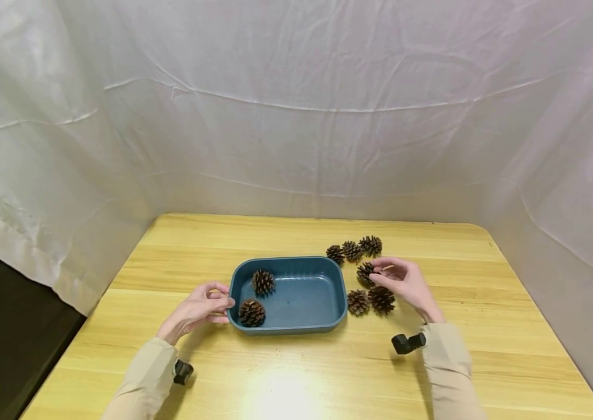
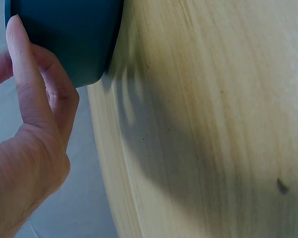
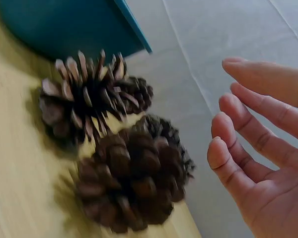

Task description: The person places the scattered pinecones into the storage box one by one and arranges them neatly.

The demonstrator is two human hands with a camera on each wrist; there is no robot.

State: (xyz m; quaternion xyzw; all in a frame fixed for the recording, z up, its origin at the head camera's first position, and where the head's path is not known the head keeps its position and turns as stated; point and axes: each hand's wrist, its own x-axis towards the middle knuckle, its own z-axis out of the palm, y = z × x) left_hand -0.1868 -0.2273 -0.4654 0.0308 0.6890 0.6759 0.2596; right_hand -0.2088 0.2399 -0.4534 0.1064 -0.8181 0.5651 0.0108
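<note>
A dark blue rectangular tub (image 1: 288, 331) holds two pine cones, an upper one (image 1: 263, 282) and a lower one (image 1: 251, 312), at its left end. My left hand (image 1: 202, 306) grips the tub's left end, thumb at the rim and fingers bent against the outer wall. In the left wrist view that hand (image 2: 37, 114) meets the tub's wall (image 2: 69, 44). Right of the tub, my right hand (image 1: 404, 284) hovers beside a pine cone (image 1: 365, 273). The right wrist view shows this hand (image 3: 268, 148) with loosely bent fingers, apart from the nearest pine cone (image 3: 131, 183).
Two more pine cones, one at the tub's right side (image 1: 358, 302) and another beside it (image 1: 382, 299), lie below my right hand. Behind them several cones (image 1: 351, 251) form a row on the wooden table (image 1: 223, 379). A pale curtain (image 1: 296, 146) surrounds the table's back and sides.
</note>
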